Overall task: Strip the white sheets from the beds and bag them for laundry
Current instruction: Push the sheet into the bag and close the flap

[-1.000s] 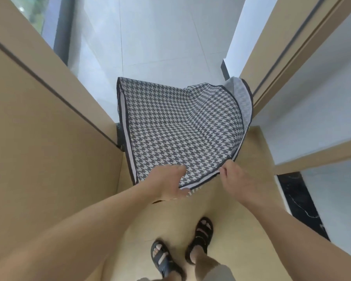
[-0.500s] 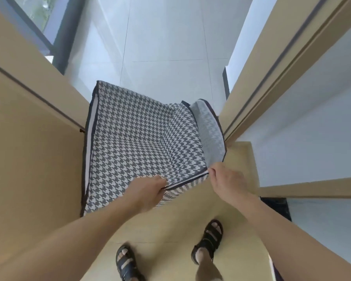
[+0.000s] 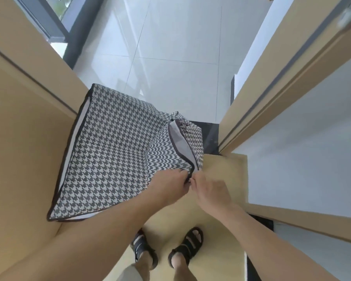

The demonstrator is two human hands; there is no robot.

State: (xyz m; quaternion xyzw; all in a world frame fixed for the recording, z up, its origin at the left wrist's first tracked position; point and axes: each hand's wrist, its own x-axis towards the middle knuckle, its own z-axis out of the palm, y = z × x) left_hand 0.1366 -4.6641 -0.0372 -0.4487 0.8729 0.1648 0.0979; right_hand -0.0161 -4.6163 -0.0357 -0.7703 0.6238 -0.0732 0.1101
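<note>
We look straight down at our own arms and feet in a narrow doorway. Both hands meet at one spot on the near edge of a houndstooth bag [image 3: 114, 159], black-and-white check with dark piping and a pale lining showing at its left edge and in the fold on the right. Left hand [image 3: 169, 185] lies on top of the fabric, fingers curled closed and pinching the dark-trimmed edge. Right hand [image 3: 210, 191] comes in from the right, fingertips narrowed to a pinch on the same corner; the two hands almost touch. We can't tell if there is a zip or tab between them, too blurred. Bag is held up off the floor, spread flat and tilted, its left side close against the tan wall [image 3: 18, 149], its right part folded upward. Bag looks flat; no white sheet shows in this view.

Below the arms, two feet in dark strap sandals [image 3: 187, 245] stand on tan floor [image 3: 221, 169]. Past the bag, pale grey floor tiles [image 3: 170, 57]. Tan door frame [image 3: 282, 84] on the right, dark window frame [image 3: 77, 27] top left.
</note>
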